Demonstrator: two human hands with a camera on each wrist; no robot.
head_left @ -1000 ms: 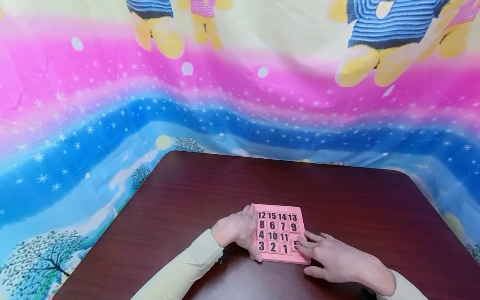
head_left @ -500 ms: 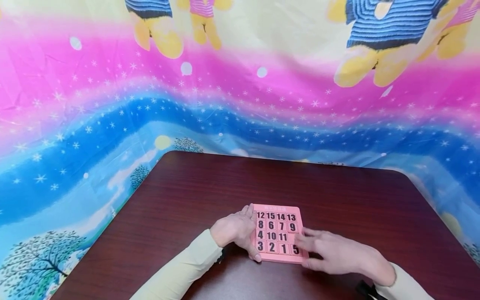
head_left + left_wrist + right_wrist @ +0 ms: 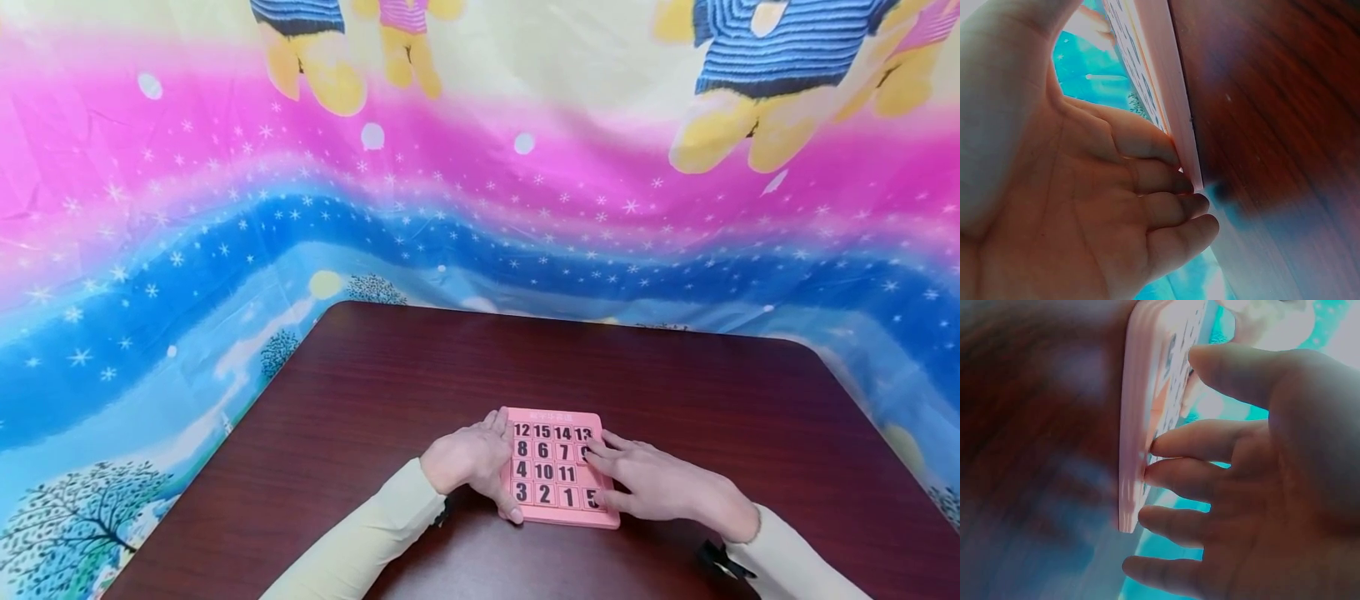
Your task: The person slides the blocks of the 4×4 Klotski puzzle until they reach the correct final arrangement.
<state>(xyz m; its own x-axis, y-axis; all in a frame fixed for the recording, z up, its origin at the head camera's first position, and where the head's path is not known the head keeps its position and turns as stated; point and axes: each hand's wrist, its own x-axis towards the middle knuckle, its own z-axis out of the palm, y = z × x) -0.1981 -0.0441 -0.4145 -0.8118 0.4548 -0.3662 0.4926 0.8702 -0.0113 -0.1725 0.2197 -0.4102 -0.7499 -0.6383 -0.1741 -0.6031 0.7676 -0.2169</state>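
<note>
A pink sliding number puzzle lies flat on the table, with black numerals on its square tiles. My left hand lies along its left side, fingers against the edge and thumb at the near left corner. In the left wrist view the fingertips touch the puzzle's side. My right hand reaches over the right edge, with fingertips on the 9 tile, partly covering it. Its thumb is at the 5 tile in the bottom right corner. The gap in the grid lies between these two tiles, right of the 11 tile.
The dark reddish-brown table has rounded far corners. Behind and beside it hangs a printed cloth with snowflakes, trees and bears. A black strap sits by the right sleeve.
The 5 tile slid toward the near edge into the bottom row. My right hand then shifted away from me, its fingers moving from the gap up to the 9 tile. The left hand stayed put.
</note>
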